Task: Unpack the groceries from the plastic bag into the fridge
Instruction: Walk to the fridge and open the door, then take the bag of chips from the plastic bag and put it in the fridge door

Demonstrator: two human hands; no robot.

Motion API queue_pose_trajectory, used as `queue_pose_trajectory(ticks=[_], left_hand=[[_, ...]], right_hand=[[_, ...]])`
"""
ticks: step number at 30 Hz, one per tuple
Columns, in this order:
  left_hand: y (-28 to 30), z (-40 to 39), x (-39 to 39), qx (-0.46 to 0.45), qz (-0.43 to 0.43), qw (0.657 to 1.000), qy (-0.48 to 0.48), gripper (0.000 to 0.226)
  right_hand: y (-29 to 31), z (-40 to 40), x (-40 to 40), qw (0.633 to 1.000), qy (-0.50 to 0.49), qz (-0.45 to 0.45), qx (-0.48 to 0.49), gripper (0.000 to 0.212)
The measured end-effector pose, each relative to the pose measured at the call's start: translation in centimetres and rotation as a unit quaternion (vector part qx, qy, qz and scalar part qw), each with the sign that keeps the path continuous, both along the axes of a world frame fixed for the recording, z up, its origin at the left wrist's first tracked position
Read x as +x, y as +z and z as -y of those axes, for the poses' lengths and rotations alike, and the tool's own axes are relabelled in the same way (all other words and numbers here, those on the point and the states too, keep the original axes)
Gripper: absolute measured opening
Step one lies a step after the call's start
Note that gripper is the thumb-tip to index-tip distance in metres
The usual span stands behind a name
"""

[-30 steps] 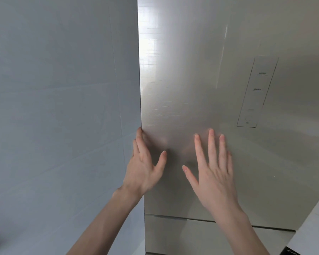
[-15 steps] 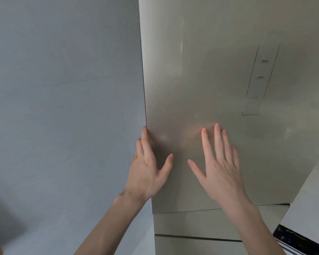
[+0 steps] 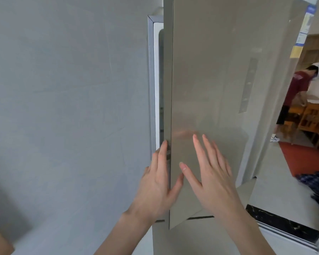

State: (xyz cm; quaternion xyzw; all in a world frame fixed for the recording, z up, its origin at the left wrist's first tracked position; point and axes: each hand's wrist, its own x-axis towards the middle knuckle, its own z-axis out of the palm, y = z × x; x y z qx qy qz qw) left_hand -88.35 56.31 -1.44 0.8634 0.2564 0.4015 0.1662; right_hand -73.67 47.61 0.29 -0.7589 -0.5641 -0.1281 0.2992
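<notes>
Fridge door (image 3: 219, 89), upper, beige brushed finish: standing ajar, free edge swung out from the cabinet frame (image 3: 151, 80); narrow strip of white interior visible in the gap. Left hand (image 3: 157, 184): fingers (image 3: 161, 155) hooked round the door's free edge, thumb on the front face, so the edge is gripped between them. Right hand (image 3: 210, 173): fingers straight and slightly spread, at the door front; contact cannot be told. Grey wall (image 3: 63, 107) just left of the fridge. Lower door (image 3: 201, 236) shut beneath. Plastic bag and groceries not visible. Far right, a second person in a red shirt (image 3: 295, 92) bends at wooden furniture (image 3: 313, 118); red floor (image 3: 306, 159) there
</notes>
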Motion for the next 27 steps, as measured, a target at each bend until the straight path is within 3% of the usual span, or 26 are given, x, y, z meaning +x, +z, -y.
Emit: queue_pose_trajectory(ticks=[6,11,14,18,20,23,27], left_hand=[[0.1,5.0,-2.1,-0.034,0.002,0.996,-0.088,0.068],[0.6,7.3,-2.7,0.045,-0.064,0.993,-0.083,0.054],[0.8,7.7,-2.7,0.09,-0.083,0.992,-0.044,0.046],[1.1,6.8,-3.1,0.125,-0.094,0.988,-0.008,0.046],[1.1,6.0,-3.3,0.146,-0.101,0.984,0.017,0.048],[0.9,4.9,-3.8,0.164,-0.094,0.98,0.061,0.048],[0.6,4.2,-4.1,0.166,-0.089,0.978,0.089,0.049]], right_hand=[[-0.4,5.3,-3.1,0.999,-0.026,-0.009,0.016,0.081],[-0.9,8.6,-4.4,0.994,-0.072,-0.052,0.064,0.086],[-0.5,10.5,-5.3,0.983,-0.115,0.021,0.145,0.083],[0.0,11.1,-6.1,0.974,-0.014,0.16,0.159,0.065],[0.2,10.8,-5.8,0.984,0.032,0.134,0.114,0.062],[0.5,10.2,-4.8,0.997,0.059,0.018,0.055,0.064],[0.5,9.4,-2.5,0.998,0.04,-0.039,-0.039,0.069]])
